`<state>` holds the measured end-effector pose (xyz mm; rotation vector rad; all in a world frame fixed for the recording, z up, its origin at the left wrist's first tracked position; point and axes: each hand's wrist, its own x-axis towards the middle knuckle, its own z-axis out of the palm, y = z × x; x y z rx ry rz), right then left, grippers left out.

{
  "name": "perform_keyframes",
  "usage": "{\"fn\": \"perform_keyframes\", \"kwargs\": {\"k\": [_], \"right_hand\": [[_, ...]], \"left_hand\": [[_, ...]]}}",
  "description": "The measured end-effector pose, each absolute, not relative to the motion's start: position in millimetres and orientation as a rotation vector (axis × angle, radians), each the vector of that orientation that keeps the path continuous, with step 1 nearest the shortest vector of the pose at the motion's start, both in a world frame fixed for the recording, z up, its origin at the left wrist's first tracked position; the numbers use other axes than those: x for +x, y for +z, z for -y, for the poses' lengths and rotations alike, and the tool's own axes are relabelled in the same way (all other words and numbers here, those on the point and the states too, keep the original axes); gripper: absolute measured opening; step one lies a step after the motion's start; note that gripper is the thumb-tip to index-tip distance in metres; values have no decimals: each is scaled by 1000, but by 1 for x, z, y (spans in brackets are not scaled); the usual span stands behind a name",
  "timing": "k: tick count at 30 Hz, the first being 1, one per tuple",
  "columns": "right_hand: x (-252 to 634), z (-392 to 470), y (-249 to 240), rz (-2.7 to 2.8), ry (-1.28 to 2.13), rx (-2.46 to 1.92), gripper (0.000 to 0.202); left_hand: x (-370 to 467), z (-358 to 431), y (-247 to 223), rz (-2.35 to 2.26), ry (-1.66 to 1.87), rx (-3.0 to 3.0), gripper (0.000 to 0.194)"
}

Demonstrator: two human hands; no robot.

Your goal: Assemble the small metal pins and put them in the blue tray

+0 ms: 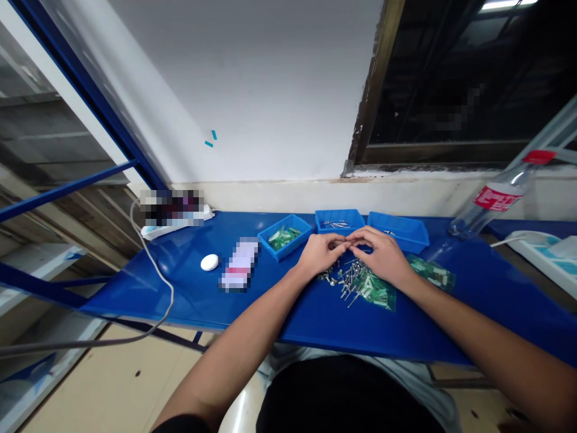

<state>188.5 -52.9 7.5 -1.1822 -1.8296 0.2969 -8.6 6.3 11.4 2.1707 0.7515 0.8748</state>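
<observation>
My left hand (320, 254) and my right hand (380, 255) meet at the fingertips above the blue table (180, 300). The fingers of both are closed in a pinch; whatever lies between them is too small to make out. Right below is a loose pile of thin silver metal pins (347, 282), which look like rivets. Small green-tinted plastic bags (377, 293) lie against the pile, partly under my right hand. Another green bag (433, 273) with pale pieces sits to the right of my right wrist.
Behind my hands stand three blue trays: one with green bags (269, 255), one with metal pins (318, 228), one with few pieces (419, 240). A phone (238, 264), white round case (210, 262), clear bottle (491, 195) and power strips (175, 225) are around.
</observation>
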Motion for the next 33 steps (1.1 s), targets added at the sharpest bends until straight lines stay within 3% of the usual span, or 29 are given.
{"fn": "perform_keyframes", "kwargs": {"k": [27,33], "right_hand": [[190,49,0,1826,251,-1299,20],[190,51,4,1813,244,-1302,15]], "left_hand": [[-9,-8,8,-730,989,2136,9],[-8,-2,13,-785,942,2124,29]]}}
